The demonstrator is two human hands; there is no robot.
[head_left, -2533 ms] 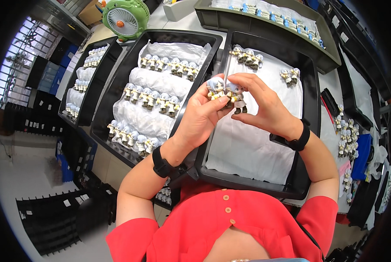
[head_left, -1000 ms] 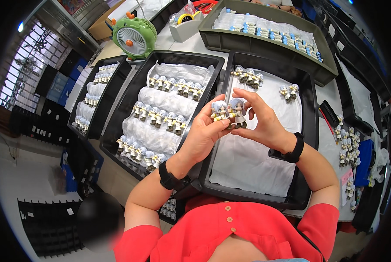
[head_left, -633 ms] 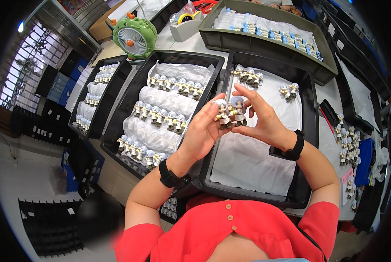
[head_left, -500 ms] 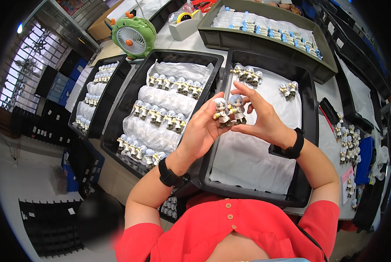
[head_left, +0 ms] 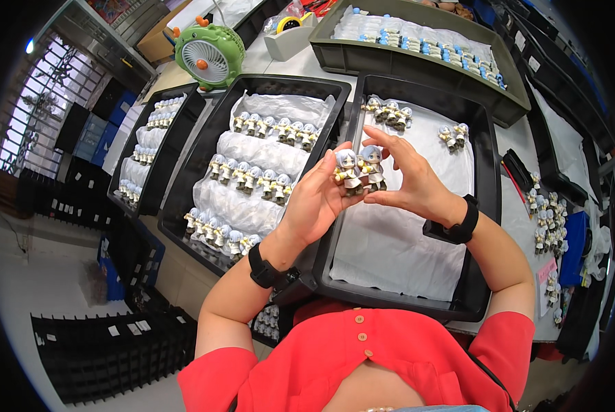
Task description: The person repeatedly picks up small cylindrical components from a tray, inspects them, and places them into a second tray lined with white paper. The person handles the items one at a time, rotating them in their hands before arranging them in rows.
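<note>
Two small figurines with pale blue-grey hair and white-and-gold outfits are held up side by side over the right black tray [head_left: 396,254]. My left hand [head_left: 315,199] is closed on the left figurine [head_left: 347,172], its fingers partly hidden behind. My right hand [head_left: 417,178] curls round the right figurine [head_left: 372,168], the thumb by its feet and the index finger arched above its head. The figurines' sides touch or overlap. Beyond my hands, a group of figurines [head_left: 390,114] and a pair of figurines [head_left: 453,136] rest on the tray's white lining.
Left of my hands, a black tray [head_left: 166,223] carries rows of figurines between padded white sheets. A narrower black tray [head_left: 194,110] lies farther left. Behind are a green fan [head_left: 214,58], a tape dispenser [head_left: 287,44] and an olive crate [head_left: 417,63]. Loose figurines [head_left: 549,223] stand at right.
The two figurines have turned and tilted slightly in my hands, which have barely shifted. A dark blurred round shape at the lower left is gone, showing more of a black rack.
</note>
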